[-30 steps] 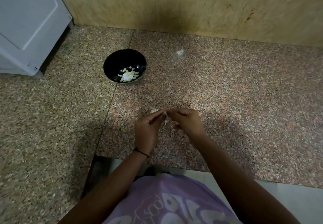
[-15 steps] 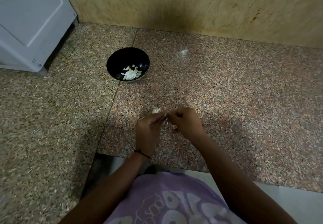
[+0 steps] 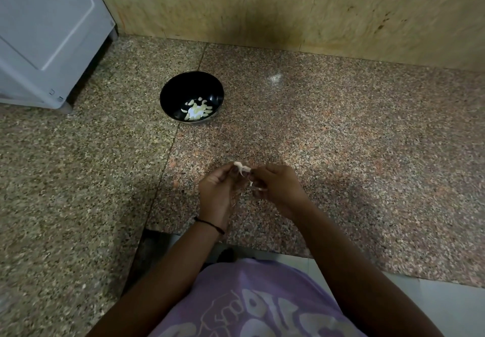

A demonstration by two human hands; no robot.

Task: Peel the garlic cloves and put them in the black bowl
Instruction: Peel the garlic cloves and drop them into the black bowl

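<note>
A person is standing at a speckled stone counter (image 3: 341, 139), with both hands meeting just over its front edge, near the middle. The left hand (image 3: 217, 189) is curling its fingers and thumb round a garlic clove (image 3: 241, 166), pinching it at the fingertips so that the pale piece is sticking up above them. The right hand (image 3: 278, 187) is pinching the same clove from the other side, its fingers bent in tight, and a thin pale strip of skin is hanging down between the two hands. Whether that strip is fully loose from the clove is too small to tell.

The black bowl (image 3: 183, 87) is sitting well apart from the hands, toward the back edge and left of the middle, on the seam between two slabs. Peeled cloves (image 3: 196, 109) are lying in a small heap at its bottom.

A white appliance (image 3: 47, 34) is standing at the back left corner, and a tan wall (image 3: 236, 3) is running along the back edge. A dark thread band (image 3: 210, 225) is circling the left wrist, and a lilac printed shirt (image 3: 249, 297) is showing at the bottom.
</note>
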